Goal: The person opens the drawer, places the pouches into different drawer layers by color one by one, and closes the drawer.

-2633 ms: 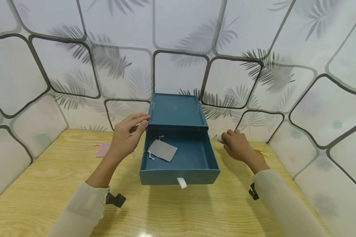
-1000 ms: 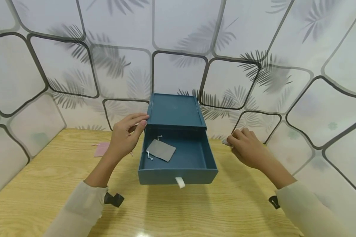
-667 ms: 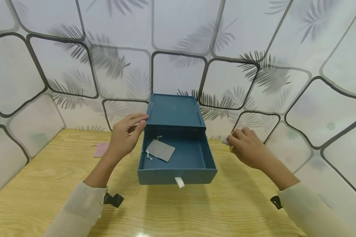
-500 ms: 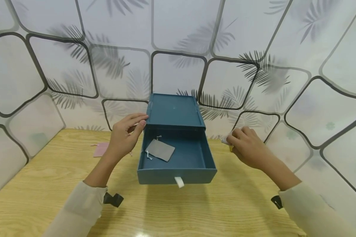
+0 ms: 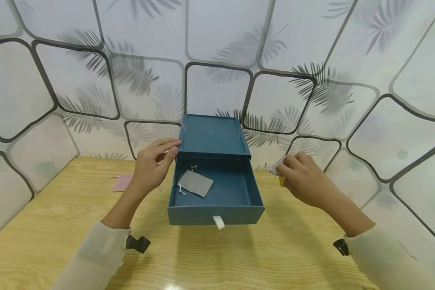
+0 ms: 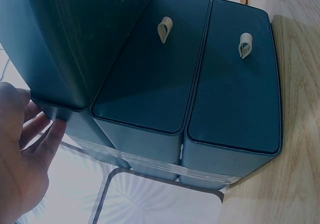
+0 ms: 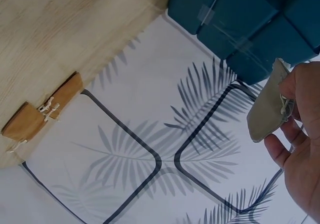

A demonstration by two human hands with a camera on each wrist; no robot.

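Observation:
A blue drawer unit (image 5: pixel 213 135) stands mid-table in the head view, its top drawer (image 5: pixel 235 187) pulled out. Inside lies a grey drawstring pouch (image 5: pixel 196 183), toward the left. My left hand (image 5: pixel 153 163) touches the unit's left side with extended fingers; the left wrist view shows those fingers (image 6: pixel 50 139) against the casing beside the pulled-out drawer. To the right of the unit, my right hand (image 5: pixel 306 179) pinches a second grey drawstring pouch (image 7: pixel 267 104) between thumb and fingers, raised above the table. Part of that pouch is hidden by the hand.
Two closed lower drawers (image 6: pixel 235 89) with pale pull loops sit under the open one. A pink pouch (image 5: pixel 122 182) lies left of the unit, partly behind the left arm. On the right are mustard-coloured pouches (image 7: pixel 65 97). A patterned wall (image 5: pixel 217 88) backs the table (image 5: pixel 217 257).
My right hand has shifted to the right with the grey pouch, and more of the pouch shows now. The left hand stays against the unit; the drawer has not moved.

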